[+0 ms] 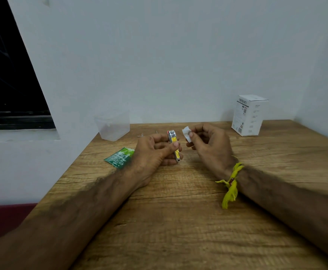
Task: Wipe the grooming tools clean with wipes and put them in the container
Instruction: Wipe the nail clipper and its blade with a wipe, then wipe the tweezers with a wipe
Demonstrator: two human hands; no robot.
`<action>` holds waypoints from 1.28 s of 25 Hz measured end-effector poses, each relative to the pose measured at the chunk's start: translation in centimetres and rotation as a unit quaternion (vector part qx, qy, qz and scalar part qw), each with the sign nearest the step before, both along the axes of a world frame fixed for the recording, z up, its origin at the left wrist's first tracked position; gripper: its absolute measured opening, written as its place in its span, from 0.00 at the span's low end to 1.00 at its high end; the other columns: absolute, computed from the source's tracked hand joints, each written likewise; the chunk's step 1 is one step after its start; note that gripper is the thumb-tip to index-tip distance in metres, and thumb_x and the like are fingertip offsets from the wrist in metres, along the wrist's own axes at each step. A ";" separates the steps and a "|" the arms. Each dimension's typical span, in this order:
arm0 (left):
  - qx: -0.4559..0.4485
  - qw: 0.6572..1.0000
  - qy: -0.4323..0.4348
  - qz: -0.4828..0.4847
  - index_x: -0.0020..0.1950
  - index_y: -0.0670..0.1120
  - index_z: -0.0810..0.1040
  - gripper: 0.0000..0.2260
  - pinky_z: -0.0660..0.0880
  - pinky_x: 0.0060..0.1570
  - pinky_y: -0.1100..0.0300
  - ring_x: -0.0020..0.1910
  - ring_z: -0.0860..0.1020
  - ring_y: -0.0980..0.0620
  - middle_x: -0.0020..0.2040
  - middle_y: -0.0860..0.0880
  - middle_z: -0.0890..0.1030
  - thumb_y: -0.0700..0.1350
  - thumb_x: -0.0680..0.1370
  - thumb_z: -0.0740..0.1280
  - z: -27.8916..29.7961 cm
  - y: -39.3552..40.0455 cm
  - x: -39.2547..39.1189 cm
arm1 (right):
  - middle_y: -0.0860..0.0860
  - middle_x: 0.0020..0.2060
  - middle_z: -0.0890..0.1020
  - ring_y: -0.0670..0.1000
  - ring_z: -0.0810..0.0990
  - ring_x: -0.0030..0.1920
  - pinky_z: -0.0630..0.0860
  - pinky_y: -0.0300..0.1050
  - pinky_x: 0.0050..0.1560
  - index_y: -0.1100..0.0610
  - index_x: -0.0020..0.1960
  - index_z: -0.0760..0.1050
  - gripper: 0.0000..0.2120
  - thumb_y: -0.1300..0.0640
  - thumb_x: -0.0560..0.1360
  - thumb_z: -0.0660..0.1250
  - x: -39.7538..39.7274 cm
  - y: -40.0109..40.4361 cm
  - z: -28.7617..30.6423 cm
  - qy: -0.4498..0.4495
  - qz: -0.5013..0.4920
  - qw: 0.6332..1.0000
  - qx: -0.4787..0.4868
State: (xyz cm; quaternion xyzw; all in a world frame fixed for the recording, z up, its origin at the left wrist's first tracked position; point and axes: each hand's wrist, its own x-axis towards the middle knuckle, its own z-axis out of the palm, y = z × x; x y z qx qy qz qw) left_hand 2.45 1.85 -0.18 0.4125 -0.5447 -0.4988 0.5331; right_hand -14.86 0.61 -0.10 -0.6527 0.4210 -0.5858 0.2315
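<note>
My left hand (155,151) grips a silver nail clipper (174,144) with a yellow face, held upright above the wooden table (178,221). My right hand (208,143) pinches a small white wipe (186,133) between thumb and fingers, a short gap to the right of the clipper. A clear plastic container (112,125) stands at the table's back left corner, open at the top. A green wipe sachet (119,157) lies flat just left of my left hand. Small thin metal tools (156,131) lie behind my left hand, mostly hidden.
A white cardboard box (249,115) stands at the back right near the wall. The wall runs along the back of the table and a dark window is at the far left. A yellow thread band (231,184) is tied on my right wrist.
</note>
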 end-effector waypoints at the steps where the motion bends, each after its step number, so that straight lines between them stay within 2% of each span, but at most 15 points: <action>1: -0.002 1.000 -0.002 0.006 0.61 0.38 0.80 0.16 0.84 0.41 0.52 0.43 0.86 0.40 0.47 0.38 0.86 0.39 0.74 0.74 0.0 0.1 0.0 | 0.51 0.41 0.86 0.50 0.85 0.40 0.83 0.46 0.43 0.57 0.51 0.82 0.05 0.64 0.78 0.69 0.0 0.1 0.0 0.020 -0.007 1.000 -0.008; 4: -0.034 0.998 -0.040 0.027 0.63 0.39 0.80 0.16 0.84 0.41 0.52 0.42 0.86 0.41 0.50 0.35 0.81 0.37 0.76 0.73 0.0 0.4 0.0 | 0.49 0.38 0.85 0.49 0.84 0.39 0.82 0.46 0.43 0.55 0.48 0.83 0.05 0.63 0.76 0.70 0.2 0.2 0.0 0.090 -0.038 0.995 -0.034; 7: -0.059 0.994 -0.089 0.036 0.65 0.38 0.78 0.16 0.83 0.42 0.53 0.42 0.86 0.44 0.52 0.39 0.80 0.35 0.77 0.72 0.4 1.7 0.1 | 0.44 0.36 0.83 0.43 0.82 0.38 0.80 0.44 0.41 0.54 0.47 0.82 0.05 0.62 0.76 0.70 0.8 0.6 0.2 0.143 -0.065 0.985 -0.064; 9: -0.060 0.989 -0.122 0.050 0.66 0.40 0.78 0.18 0.84 0.44 0.51 0.42 0.86 0.46 0.50 0.43 0.82 0.35 0.77 0.72 0.5 2.9 0.9 | 0.43 0.37 0.83 0.44 0.83 0.39 0.81 0.45 0.43 0.53 0.48 0.82 0.05 0.62 0.76 0.70 1.9 1.4 0.1 0.121 -0.066 0.988 -0.072; 12: -0.069 0.986 -0.128 0.084 0.63 0.42 0.81 0.15 0.83 0.41 0.54 0.39 0.85 0.47 0.43 0.49 0.80 0.37 0.76 0.73 0.3 4.0 3.0 | 0.46 0.38 0.85 0.47 0.84 0.40 0.82 0.45 0.45 0.52 0.48 0.83 0.06 0.62 0.76 0.70 3.7 2.2 0.2 0.098 -0.038 0.992 -0.073; 17: -0.058 0.983 -0.052 0.165 0.60 0.42 0.80 0.13 0.82 0.36 0.55 0.36 0.85 0.46 0.44 0.39 0.85 0.40 0.76 0.74 0.4 4.3 5.7 | 0.45 0.36 0.84 0.49 0.85 0.40 0.83 0.49 0.45 0.51 0.44 0.82 0.05 0.60 0.75 0.72 6.9 0.0 1.4 0.030 -0.062 0.996 -0.057; 19: -0.049 0.981 -0.087 0.165 0.60 0.44 0.80 0.15 0.82 0.35 0.56 0.37 0.85 0.45 0.42 0.41 0.86 0.43 0.75 0.75 0.3 4.0 5.8 | 0.42 0.35 0.82 0.45 0.83 0.39 0.82 0.45 0.45 0.49 0.44 0.81 0.07 0.60 0.75 0.72 7.2 -0.1 1.1 0.050 -0.075 0.993 -0.075; 21: -0.033 0.978 -0.121 0.167 0.57 0.43 0.83 0.13 0.80 0.32 0.59 0.34 0.84 0.49 0.40 0.42 0.85 0.44 0.74 0.77 0.3 3.6 6.0 | 0.38 0.36 0.82 0.40 0.82 0.38 0.80 0.39 0.43 0.48 0.46 0.81 0.08 0.61 0.75 0.72 7.1 0.4 0.8 0.080 -0.055 0.990 -0.099; 24: -0.007 0.979 -0.137 0.151 0.53 0.43 0.84 0.10 0.79 0.33 0.59 0.35 0.83 0.52 0.42 0.41 0.85 0.44 0.73 0.77 0.3 2.9 6.5 | 0.37 0.38 0.82 0.37 0.81 0.39 0.76 0.31 0.41 0.49 0.48 0.82 0.08 0.62 0.75 0.72 6.8 0.6 0.6 0.098 -0.024 0.987 -0.125; 26: -0.001 0.980 -0.143 0.140 0.54 0.44 0.85 0.09 0.79 0.35 0.60 0.38 0.82 0.51 0.45 0.41 0.85 0.44 0.75 0.76 0.4 2.8 6.5 | 0.39 0.38 0.82 0.40 0.82 0.40 0.77 0.32 0.41 0.49 0.48 0.82 0.08 0.62 0.75 0.72 6.9 0.3 0.5 0.091 -0.025 0.987 -0.128; 29: -0.026 0.972 -0.164 0.164 0.60 0.46 0.84 0.11 0.76 0.35 0.66 0.39 0.80 0.56 0.43 0.49 0.84 0.40 0.78 0.71 1.2 2.9 6.4 | 0.42 0.37 0.83 0.44 0.82 0.41 0.79 0.34 0.42 0.53 0.49 0.83 0.05 0.61 0.75 0.72 7.0 -0.2 0.4 0.092 -0.032 0.988 -0.118; 32: -0.053 0.941 -0.224 0.250 0.63 0.45 0.82 0.13 0.77 0.43 0.67 0.43 0.79 0.60 0.44 0.55 0.82 0.39 0.79 0.70 2.3 2.2 6.9 | 0.39 0.37 0.81 0.38 0.81 0.40 0.77 0.29 0.42 0.54 0.50 0.84 0.06 0.61 0.75 0.72 7.2 -0.6 0.3 0.101 -0.041 0.988 -0.111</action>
